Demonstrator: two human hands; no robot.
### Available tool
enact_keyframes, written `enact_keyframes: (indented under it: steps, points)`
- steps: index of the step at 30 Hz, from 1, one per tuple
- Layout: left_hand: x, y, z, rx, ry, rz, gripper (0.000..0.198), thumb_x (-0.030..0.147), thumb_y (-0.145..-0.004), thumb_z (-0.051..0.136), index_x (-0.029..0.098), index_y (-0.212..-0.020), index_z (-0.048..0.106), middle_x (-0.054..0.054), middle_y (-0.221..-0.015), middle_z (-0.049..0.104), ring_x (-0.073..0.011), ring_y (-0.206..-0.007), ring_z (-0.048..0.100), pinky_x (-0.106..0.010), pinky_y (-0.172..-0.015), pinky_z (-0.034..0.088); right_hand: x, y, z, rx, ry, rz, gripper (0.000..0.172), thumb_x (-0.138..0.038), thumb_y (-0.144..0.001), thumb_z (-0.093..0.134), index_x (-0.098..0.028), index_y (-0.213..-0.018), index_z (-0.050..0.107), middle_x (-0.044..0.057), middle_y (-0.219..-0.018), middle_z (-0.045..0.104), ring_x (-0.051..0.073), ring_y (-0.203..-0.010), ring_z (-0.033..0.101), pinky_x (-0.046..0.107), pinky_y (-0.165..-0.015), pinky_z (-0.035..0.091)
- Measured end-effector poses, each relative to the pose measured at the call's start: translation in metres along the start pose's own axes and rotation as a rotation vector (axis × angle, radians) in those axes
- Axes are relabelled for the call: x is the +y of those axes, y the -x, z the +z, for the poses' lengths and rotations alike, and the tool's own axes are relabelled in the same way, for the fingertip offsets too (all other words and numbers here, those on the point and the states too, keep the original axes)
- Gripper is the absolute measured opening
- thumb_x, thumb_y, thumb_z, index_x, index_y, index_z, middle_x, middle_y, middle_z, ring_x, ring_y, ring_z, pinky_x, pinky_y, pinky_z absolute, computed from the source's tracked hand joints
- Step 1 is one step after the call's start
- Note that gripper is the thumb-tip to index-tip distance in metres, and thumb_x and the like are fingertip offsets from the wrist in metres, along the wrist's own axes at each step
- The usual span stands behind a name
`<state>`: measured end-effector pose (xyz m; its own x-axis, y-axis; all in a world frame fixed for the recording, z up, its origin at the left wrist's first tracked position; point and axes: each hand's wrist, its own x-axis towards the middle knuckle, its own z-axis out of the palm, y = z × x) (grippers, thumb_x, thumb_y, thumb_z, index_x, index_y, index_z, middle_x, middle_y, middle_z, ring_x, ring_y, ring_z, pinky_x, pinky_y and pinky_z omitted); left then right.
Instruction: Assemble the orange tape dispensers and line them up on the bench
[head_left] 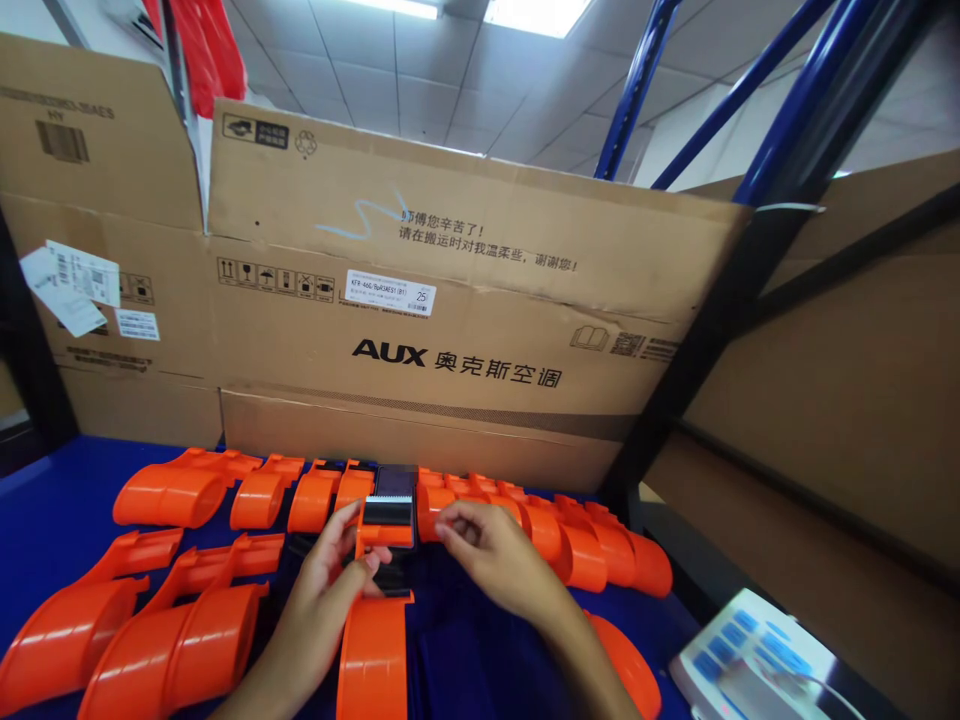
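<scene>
My left hand (330, 570) is closed around the frame of an orange plastic tape dispenser (373, 655). Its black plate and silver serrated blade (388, 500) face up between my hands, and its broad curved part points toward me. Just right of it, my right hand (491, 550) has thumb and forefinger pinched together. Whatever may be between those fingertips is hidden or too small to name. Behind the held dispenser, a dark rectangular object (396, 481) lies against the row of orange parts.
More orange dispenser bodies (169, 495) stand in rows on the blue tabletop (45, 490), left and right (581, 555). Cardboard panels (300, 330) wall the back. Dark metal posts (675, 400) rise at the right, near a white device with blue keys (750, 650).
</scene>
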<state>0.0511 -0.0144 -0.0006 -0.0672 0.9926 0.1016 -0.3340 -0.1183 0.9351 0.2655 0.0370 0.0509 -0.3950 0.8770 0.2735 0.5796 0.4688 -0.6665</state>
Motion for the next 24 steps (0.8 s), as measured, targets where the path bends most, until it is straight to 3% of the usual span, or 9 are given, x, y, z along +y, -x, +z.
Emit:
enact_keyframes:
  steps: [3, 6, 10, 13, 18, 21, 24]
  points:
    - [-0.002, -0.001, -0.001, 0.0, -0.014, -0.002, 0.059, 0.035, -0.085, 0.071, 0.024, -0.138, 0.048, -0.007, -0.103, 0.07, -0.0235, -0.091, 0.069, -0.031, -0.071, 0.057, 0.011, 0.0, 0.003, -0.133, 0.173, 0.066, 0.016, -0.029, -0.09, 0.062, -0.019, -0.089, 0.075, 0.0, -0.065, 0.066, 0.015, -0.057, 0.054, 0.024, -0.052, 0.036]
    - [-0.003, -0.001, -0.001, -0.015, -0.026, -0.013, 0.061, 0.035, -0.084, 0.073, 0.025, -0.138, 0.048, -0.005, -0.101, 0.07, -0.0227, -0.089, 0.069, -0.03, -0.07, 0.057, 0.009, 0.0, 0.011, -0.18, 0.197, 0.07, 0.014, -0.022, -0.084, 0.067, -0.019, -0.094, 0.077, -0.001, -0.062, 0.067, 0.016, -0.056, 0.056, 0.024, -0.053, 0.037]
    - [0.0, 0.003, 0.0, -0.069, -0.043, -0.017, 0.059, 0.034, -0.085, 0.071, 0.025, -0.138, 0.046, -0.004, -0.098, 0.07, -0.0214, -0.088, 0.068, -0.029, -0.071, 0.057, 0.0, -0.003, 0.02, -0.205, 0.2, 0.032, 0.021, -0.015, -0.083, 0.065, -0.022, -0.099, 0.077, 0.001, -0.074, 0.073, 0.021, -0.081, 0.068, 0.025, -0.069, 0.046]
    - [0.002, 0.004, 0.001, -0.091, -0.053, -0.022, 0.058, 0.033, -0.087, 0.069, 0.025, -0.14, 0.044, -0.004, -0.099, 0.069, -0.0211, -0.09, 0.065, -0.029, -0.07, 0.056, -0.004, -0.004, 0.023, -0.199, 0.205, 0.018, 0.023, -0.012, -0.082, 0.065, -0.023, -0.099, 0.076, 0.003, -0.082, 0.075, 0.024, -0.094, 0.069, 0.026, -0.075, 0.048]
    - [0.0, 0.001, 0.0, -0.085, -0.079, -0.056, 0.059, 0.03, -0.086, 0.069, 0.026, -0.139, 0.043, -0.005, -0.11, 0.068, -0.0195, -0.089, 0.065, -0.028, -0.072, 0.056, -0.004, 0.001, 0.015, -0.147, 0.228, 0.053, 0.022, -0.008, -0.079, 0.061, -0.021, -0.093, 0.07, -0.001, -0.066, 0.067, 0.018, -0.066, 0.063, 0.025, -0.061, 0.041]
    - [0.0, 0.0, 0.0, -0.086, -0.086, -0.058, 0.055, 0.031, -0.087, 0.068, 0.025, -0.137, 0.045, -0.001, -0.097, 0.068, -0.0164, -0.079, 0.065, -0.026, -0.068, 0.055, -0.002, 0.003, 0.005, -0.078, 0.23, 0.064, 0.014, -0.009, -0.08, 0.058, -0.02, -0.087, 0.062, -0.003, -0.06, 0.059, 0.015, -0.057, 0.054, 0.024, -0.055, 0.034]
    - [0.004, 0.001, 0.003, -0.068, -0.103, -0.044, 0.052, 0.033, -0.088, 0.067, 0.025, -0.134, 0.046, 0.003, -0.087, 0.067, -0.0113, -0.059, 0.06, -0.024, -0.06, 0.053, -0.003, 0.003, 0.002, 0.088, 0.1, 0.033, 0.01, -0.012, -0.084, 0.055, -0.022, -0.085, 0.053, -0.006, -0.062, 0.051, 0.013, -0.055, 0.047, 0.023, -0.053, 0.032]
